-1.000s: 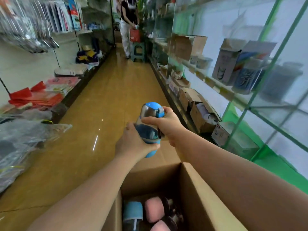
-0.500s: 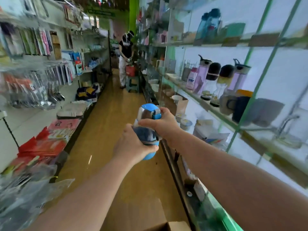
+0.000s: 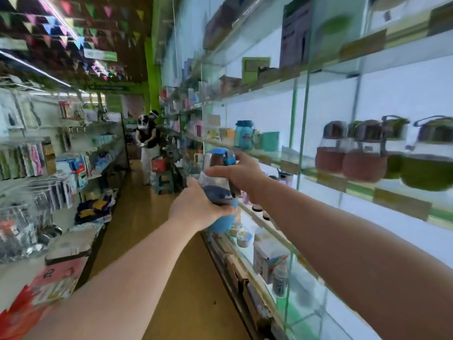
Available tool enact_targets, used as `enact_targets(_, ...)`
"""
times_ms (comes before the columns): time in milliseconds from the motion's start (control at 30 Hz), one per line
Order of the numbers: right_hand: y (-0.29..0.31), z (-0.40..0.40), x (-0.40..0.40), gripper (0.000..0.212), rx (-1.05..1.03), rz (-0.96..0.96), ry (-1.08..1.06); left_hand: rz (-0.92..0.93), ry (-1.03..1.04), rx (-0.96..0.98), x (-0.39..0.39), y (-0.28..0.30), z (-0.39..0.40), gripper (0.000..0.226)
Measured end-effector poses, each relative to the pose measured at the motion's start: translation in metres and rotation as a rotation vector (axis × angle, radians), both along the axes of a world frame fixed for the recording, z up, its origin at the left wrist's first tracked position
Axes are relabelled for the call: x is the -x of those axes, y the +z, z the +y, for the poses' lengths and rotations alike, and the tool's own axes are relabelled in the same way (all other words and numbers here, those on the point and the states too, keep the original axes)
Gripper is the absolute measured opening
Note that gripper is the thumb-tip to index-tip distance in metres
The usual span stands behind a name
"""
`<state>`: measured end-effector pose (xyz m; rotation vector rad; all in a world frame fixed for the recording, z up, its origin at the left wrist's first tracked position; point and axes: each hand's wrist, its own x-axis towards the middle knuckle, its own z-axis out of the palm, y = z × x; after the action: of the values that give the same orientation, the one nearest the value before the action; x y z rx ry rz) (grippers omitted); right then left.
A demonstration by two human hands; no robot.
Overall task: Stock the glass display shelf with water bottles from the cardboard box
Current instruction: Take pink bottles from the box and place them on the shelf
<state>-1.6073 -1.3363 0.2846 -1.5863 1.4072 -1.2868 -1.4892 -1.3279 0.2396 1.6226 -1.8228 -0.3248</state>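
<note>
Two bare arms reach out into a long shop aisle. The left hand (image 3: 196,207) wraps its fingers round the lower part of a small water bottle with a blue bottom, a clear middle and a blue cap (image 3: 218,187). The right hand (image 3: 241,171) grips the top of the same bottle, near the cap. The bottle is up in the air between the two hands, just beside the glass display shelf (image 3: 289,159) on the right, and it is not standing on the glass.

The glass shelves run along a pale wall with thin green posts. On the shelf at hand height stand round bottles with dark red bottoms (image 3: 348,153) and round bottles with green bottoms (image 3: 426,155), side by side. Further along sits a blue jar-shaped bottle (image 3: 244,133). Small tubs and boxes rest on the lower glass shelf (image 3: 269,256).

The floor (image 3: 147,217) is smooth and yellow-brown. On the left are racks with hanging packets (image 3: 29,160). Little coloured flags (image 3: 73,28) hang from the dark ceiling. Far down the aisle another person (image 3: 148,143) stands by a red basket on a small green stool (image 3: 161,175).
</note>
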Motion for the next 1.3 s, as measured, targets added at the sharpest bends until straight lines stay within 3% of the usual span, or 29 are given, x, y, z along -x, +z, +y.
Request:
enact_targets(200,0.035,0.029,0.051,0.043,0.071,0.027,-0.15,0.049,-0.168,0.066,0.048,0.034,0.012,0.092)
enact_targets(500,0.056,0.057,0.161,0.062,0.111,0.057,-0.446,0.113,-0.41,0.034,0.169,0.055,0.019,0.09)
enact_targets(600,0.065,0.067,0.199,0.057,0.126,0.032,-0.524,0.113,-0.475,0.049,0.21,0.066,0.022,0.091)
enact_targets(733,0.077,0.081,0.245,0.049,0.163,0.139,-0.615,0.107,-0.549,0.078,0.262,0.072,0.016,0.098)
enact_targets(1033,0.074,0.073,0.311,0.058,0.131,0.134,-0.697,0.048,-0.607,0.086,0.334,0.069,0.003,0.094)
enact_targets(1200,0.058,0.063,0.332,0.043,0.09,0.121,-0.697,0.043,-0.633,0.039,0.351,0.057,-0.009,0.091)
enact_targets(1300,0.046,0.055,0.339,0.055,0.079,0.109,-0.718,0.036,-0.653,-0.005,0.358,0.05,-0.013,0.092)
